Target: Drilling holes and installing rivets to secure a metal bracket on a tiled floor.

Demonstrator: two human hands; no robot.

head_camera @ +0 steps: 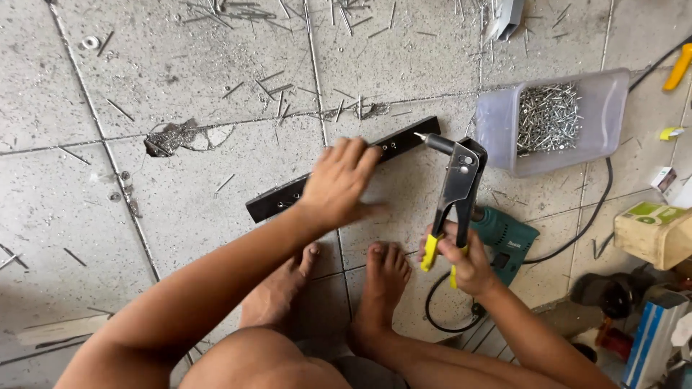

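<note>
A black metal bar [401, 143] with small holes lies slantwise on the grey tiled floor [180, 187]. My left hand [339, 181] rests flat on its middle, fingers spread, pressing it down. My right hand [461, 261] grips the yellow-tipped handles of a black hand riveter [458, 180]. The riveter's nose, with a rivet pin sticking out, points at the bar's right end. My two bare feet [386, 277] are planted just below the bar.
A translucent plastic tub [497, 126] of silver rivets stands right of the bar. A green power drill [508, 234] with a black cable lies behind my right hand. Boxes and clutter fill the right edge. Spent rivet pins litter the floor, which has a broken patch [169, 138].
</note>
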